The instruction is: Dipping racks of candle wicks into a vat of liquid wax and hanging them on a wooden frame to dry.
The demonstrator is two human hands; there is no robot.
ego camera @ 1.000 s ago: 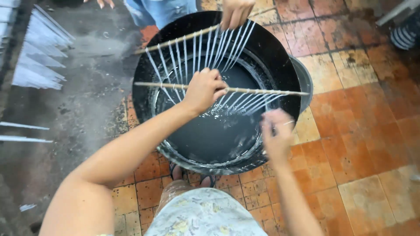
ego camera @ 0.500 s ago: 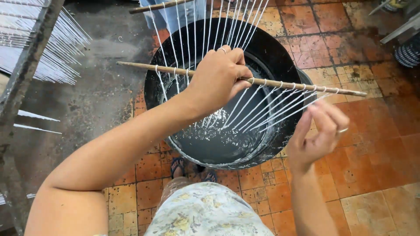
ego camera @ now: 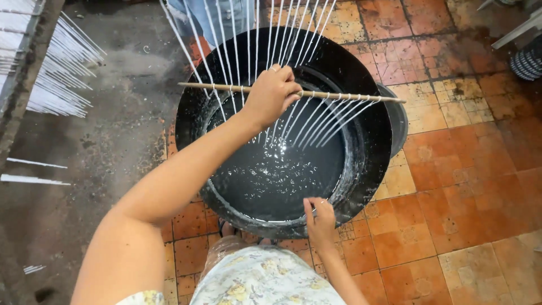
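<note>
Left hand (ego camera: 272,95) clamped mid-length on a thin wooden rod (ego camera: 350,96) strung with white tapers (ego camera: 316,121) over the black vat (ego camera: 372,169). Right hand (ego camera: 320,221), fingers together, touches the vat's near rim. Tapers look light, soft, fragile; grip the bare rod only.

Open room over the dark liquid (ego camera: 271,181) at the near half of the black pan (ego camera: 372,169). Blocked across the far half by the wooden stick (ego camera: 350,96) and its hanging white strands (ego camera: 316,121). Bare floor tiles (ego camera: 468,186) to the right.

Worn orange tiled floor (ego camera: 451,186), grey concrete strip (ego camera: 113,141) at left, big black vat (ego camera: 367,164) standing on tiles
</note>
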